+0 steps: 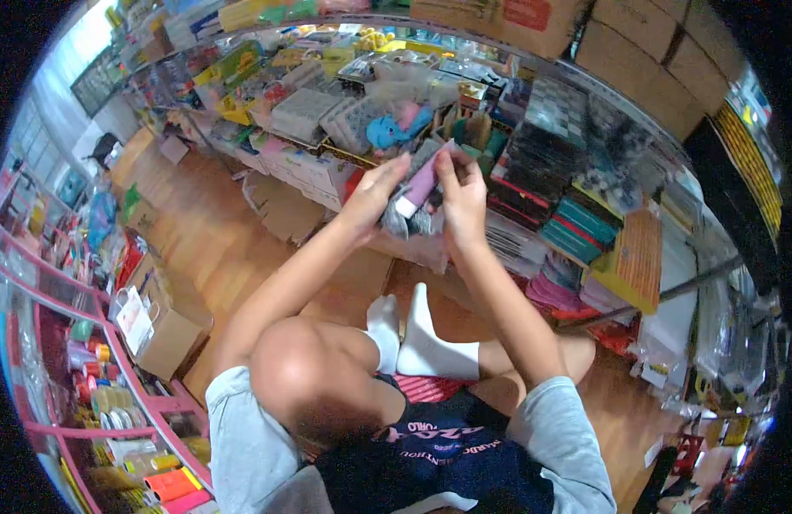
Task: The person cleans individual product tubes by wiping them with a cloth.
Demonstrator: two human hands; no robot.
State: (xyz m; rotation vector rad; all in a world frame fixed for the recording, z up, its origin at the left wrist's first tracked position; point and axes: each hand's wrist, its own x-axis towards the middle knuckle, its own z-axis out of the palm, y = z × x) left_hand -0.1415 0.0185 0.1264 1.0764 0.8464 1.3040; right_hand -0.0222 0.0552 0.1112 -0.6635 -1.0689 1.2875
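Note:
Both hands are raised in front of the lowest shelf, with a clear plastic bag [397,224] between them. Against the bag lies a purple tube-like item [423,182] with a white end pointing down and left. My left hand [379,193] is closed on the bag's left side, thumb along its upper edge. My right hand [462,190] pinches the top right, its thumb pressed at the upper end of the purple item. Dark small contents show through the plastic. A blue plush-like thing [391,130] sits on the shelf just beyond my hands.
Packed shelving [310,116] runs across the front, with stacked notebooks [576,236] at the right. Cardboard boxes [627,51] stand higher up. A pink-framed display case [139,381] and an open carton [173,338] are at the left. My crossed legs rest on the wooden floor [216,257].

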